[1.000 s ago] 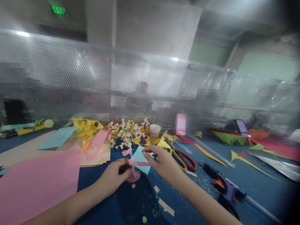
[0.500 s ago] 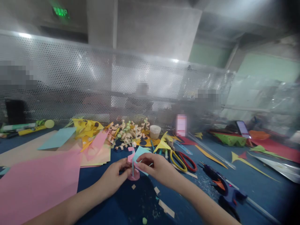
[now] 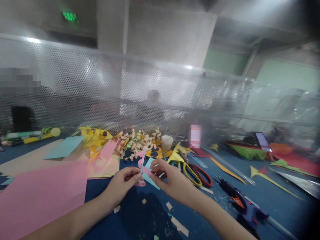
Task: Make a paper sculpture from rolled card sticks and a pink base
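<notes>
My left hand (image 3: 122, 185) is closed, its thumb and fingers pinching a thin light-blue stick (image 3: 142, 165) held roughly upright. Around the stick winds a pink paper strip (image 3: 147, 171), with loops showing above and below my left fingertips. Just to the right, my right hand (image 3: 166, 175) pinches the strip's free end, and a short length spans the gap between the hands. Behind them a light-blue paper piece (image 3: 150, 163) lies on the table, partly covered by my right fingers.
Pink sheets (image 3: 50, 190) lie at left. Curled paper scraps (image 3: 137, 140) and a white cup (image 3: 167, 142) stand behind. To the right are yellow-handled scissors (image 3: 191, 173), red-handled scissors (image 3: 203, 175) and a blue glue gun (image 3: 246, 203). Small paper bits (image 3: 180, 226) lie in front.
My right hand has drawn slightly away from the stick, and a flat length of pink strip now shows between the hands. The lower pink loop sits a little higher. The view has shifted slightly.
</notes>
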